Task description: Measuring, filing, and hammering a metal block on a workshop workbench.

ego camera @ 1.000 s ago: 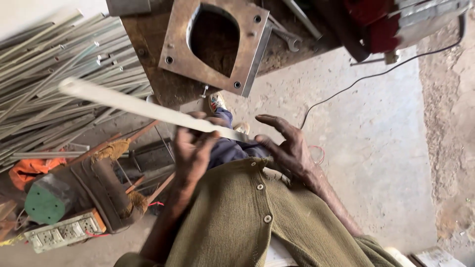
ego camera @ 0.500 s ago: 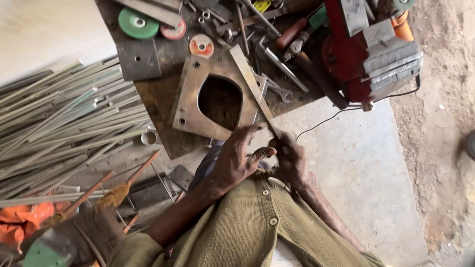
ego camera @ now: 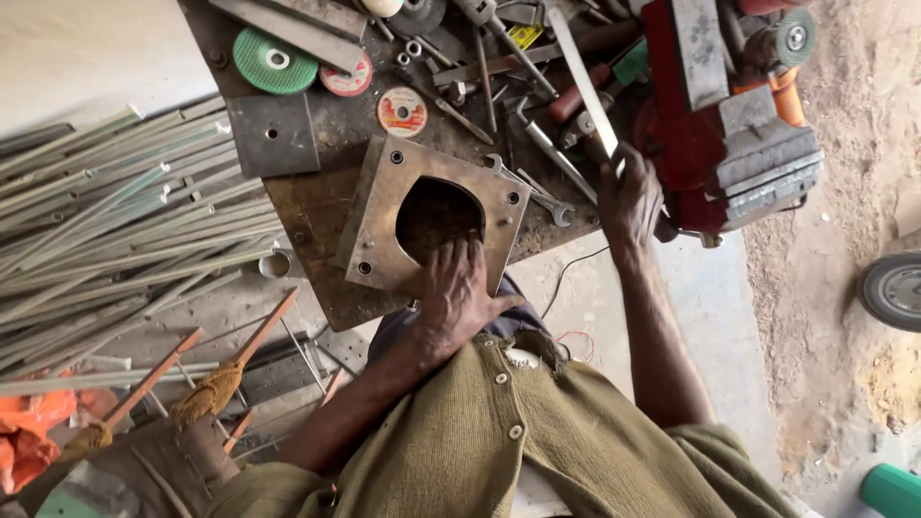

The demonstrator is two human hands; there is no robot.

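On the workbench [ego camera: 317, 192] a square metal plate with a large hole [ego camera: 384, 206] lies near the front edge. The left hand [ego camera: 456, 297] rests on that plate's near edge, fingers at the hole. To its right, the right hand [ego camera: 628, 197] grips a flat metal strip [ego camera: 580, 77] that runs away across the bench, just left of the bench vise [ego camera: 715, 125]. Cutting discs [ego camera: 275, 59] lie behind the plate, wrenches [ego camera: 537, 187] between plate and strip. A heap of long metal bars [ego camera: 106, 221] lies on the floor left of the bench.
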